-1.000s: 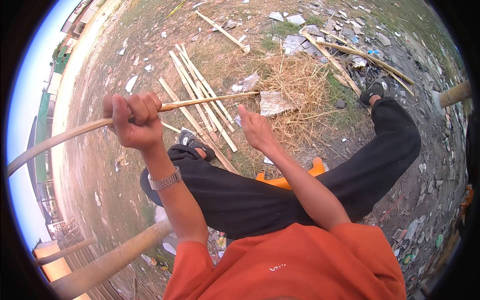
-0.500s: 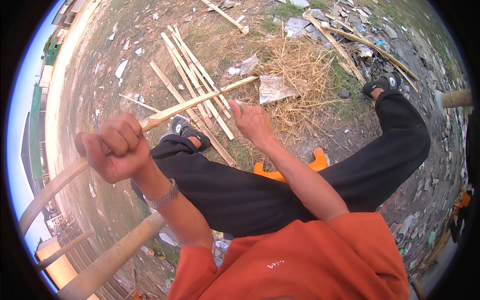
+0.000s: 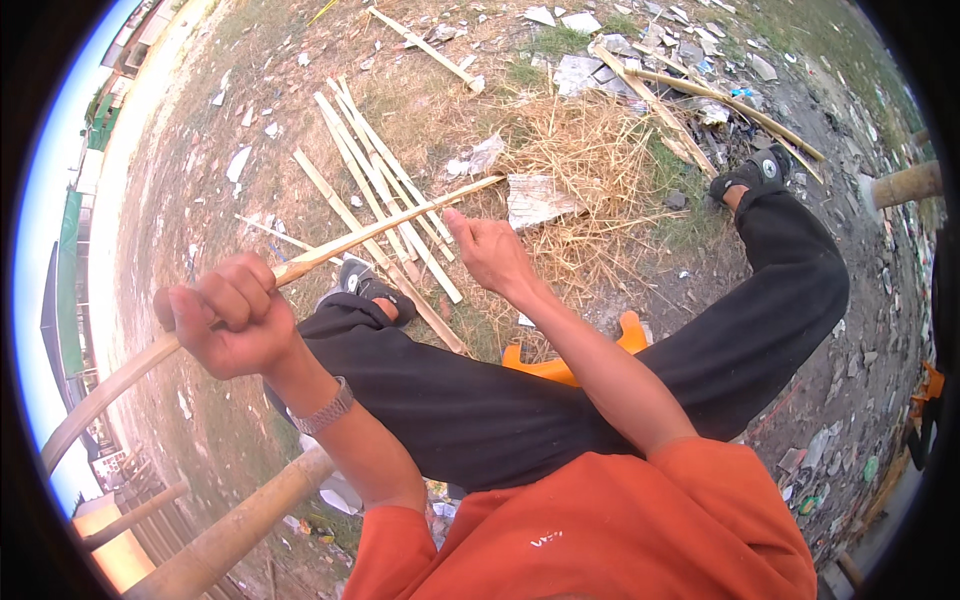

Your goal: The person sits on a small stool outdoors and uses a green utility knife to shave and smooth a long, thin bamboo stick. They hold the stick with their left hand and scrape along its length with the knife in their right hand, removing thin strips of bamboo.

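Note:
My left hand (image 3: pixel 232 312) is closed in a fist around a long split bamboo strip (image 3: pixel 375 230). The strip slants from the lower left, through the fist, to a thin far end above the ground. Close to that far part is my right hand (image 3: pixel 490 252), its fingers curled and thumb pointing along the strip. It grips a small knife, whose blade and green handle showed a moment ago; the hand now mostly hides it. Whether the blade touches the strip I cannot tell.
Several bamboo strips (image 3: pixel 385 180) lie on the ground ahead. Straw shavings (image 3: pixel 600 180) are heaped around a pale flat piece (image 3: pixel 540 200). An orange plastic piece (image 3: pixel 545 370) sits between my legs. Thick bamboo poles (image 3: pixel 240 520) stand at left and right, with rubble (image 3: pixel 690 50) at the far right.
My right hand has shifted slightly down and left, and the knife's blade no longer shows clearly. The left hand keeps its hold on the strip. The view has tilted a little.

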A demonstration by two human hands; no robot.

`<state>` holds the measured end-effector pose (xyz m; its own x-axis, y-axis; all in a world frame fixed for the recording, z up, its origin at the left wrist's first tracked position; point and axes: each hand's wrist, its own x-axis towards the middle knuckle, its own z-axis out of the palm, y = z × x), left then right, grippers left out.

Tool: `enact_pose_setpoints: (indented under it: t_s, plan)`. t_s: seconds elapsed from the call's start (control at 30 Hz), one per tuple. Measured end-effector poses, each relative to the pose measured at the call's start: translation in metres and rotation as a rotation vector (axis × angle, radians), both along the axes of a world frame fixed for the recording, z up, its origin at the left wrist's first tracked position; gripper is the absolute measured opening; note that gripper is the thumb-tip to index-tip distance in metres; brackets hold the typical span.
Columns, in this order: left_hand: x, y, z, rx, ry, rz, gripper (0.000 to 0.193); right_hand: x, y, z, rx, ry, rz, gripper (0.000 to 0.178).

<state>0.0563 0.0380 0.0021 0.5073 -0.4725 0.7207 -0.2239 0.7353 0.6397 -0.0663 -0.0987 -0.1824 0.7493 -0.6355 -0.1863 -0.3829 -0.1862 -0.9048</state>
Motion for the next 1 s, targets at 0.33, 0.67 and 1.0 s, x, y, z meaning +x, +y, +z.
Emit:
enact_pose_setpoints:
  t_s: [0.33, 0.67, 1.0]
  plan:
    - [-0.003, 0.007, -0.004, 0.028, 0.021, 0.039, 0.035, -0.001, -0.022, -0.070, -0.254, 0.340, 0.056, 0.073]
    - [0.030, 0.020, -0.006, -0.012, 0.165, 0.335, 0.029, -0.034, -0.090, -0.137, -0.354, 0.995, 0.053, 0.067]
    - [0.023, 0.014, -0.005, -0.043, 0.191, 0.269, 0.028, -0.041, -0.069, -0.086, 0.044, 0.426, -0.075, 0.076]
